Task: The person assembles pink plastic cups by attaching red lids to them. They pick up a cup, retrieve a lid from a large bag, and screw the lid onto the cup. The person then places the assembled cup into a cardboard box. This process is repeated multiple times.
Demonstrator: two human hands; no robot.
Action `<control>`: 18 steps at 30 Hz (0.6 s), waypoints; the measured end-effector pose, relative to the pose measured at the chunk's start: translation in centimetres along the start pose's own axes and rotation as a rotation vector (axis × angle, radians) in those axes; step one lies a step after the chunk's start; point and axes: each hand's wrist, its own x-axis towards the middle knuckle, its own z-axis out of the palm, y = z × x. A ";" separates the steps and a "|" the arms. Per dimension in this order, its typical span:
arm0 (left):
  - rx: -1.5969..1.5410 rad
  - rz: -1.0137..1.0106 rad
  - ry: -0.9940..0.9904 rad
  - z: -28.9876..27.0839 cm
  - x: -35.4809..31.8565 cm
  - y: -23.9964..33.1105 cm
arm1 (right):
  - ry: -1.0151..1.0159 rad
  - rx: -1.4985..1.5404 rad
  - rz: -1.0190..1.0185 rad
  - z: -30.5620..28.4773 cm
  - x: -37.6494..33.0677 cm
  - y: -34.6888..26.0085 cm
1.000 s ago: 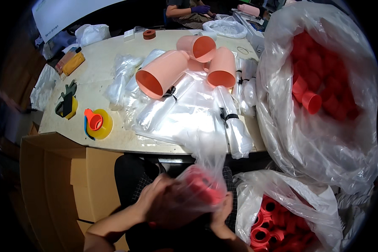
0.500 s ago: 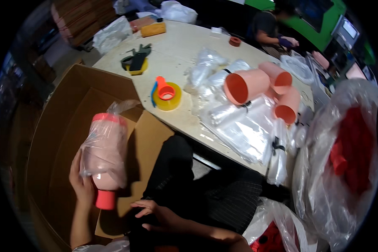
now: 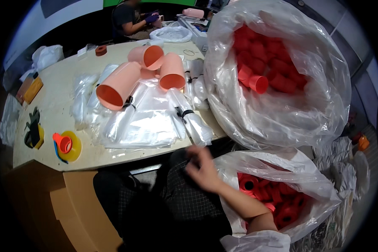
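Observation:
My right hand hangs over my lap near the table's front edge, slightly smeared by motion. Its fingers are loosely apart with nothing in them. Closest to it on the table is a rolled clear plastic bag with a black tie. Behind that lie flat clear bags and three pink bottle bodies, their open ends toward me. Red cap-like parts fill a plastic sack beside my right forearm. My left hand is out of view.
A large clear sack of red cup-shaped parts stands at the right. Tape rolls and dark snips lie on the table's left. An open carton stands at lower left. Across the table, a co-worker wears purple gloves.
My view has swung right, so the carton shifts to the lower left. My left hand and the bagged pink bottle it held have left view. My right hand has moved toward the sacks.

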 end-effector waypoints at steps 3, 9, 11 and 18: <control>0.016 0.013 0.011 -4.0 -1.5 0.0 | 0.596 -0.194 -0.161 -8.0 8.6 2.0; -0.588 0.402 0.807 -17.8 0.0 16.3 | 0.722 -0.323 0.230 -27.6 17.1 14.0; -0.576 0.685 0.752 -21.6 0.1 24.4 | 0.917 -0.148 -0.024 -22.5 16.1 15.2; -1.640 0.861 0.385 -23.0 12.8 49.8 | 0.853 0.249 0.051 -6.6 0.9 3.9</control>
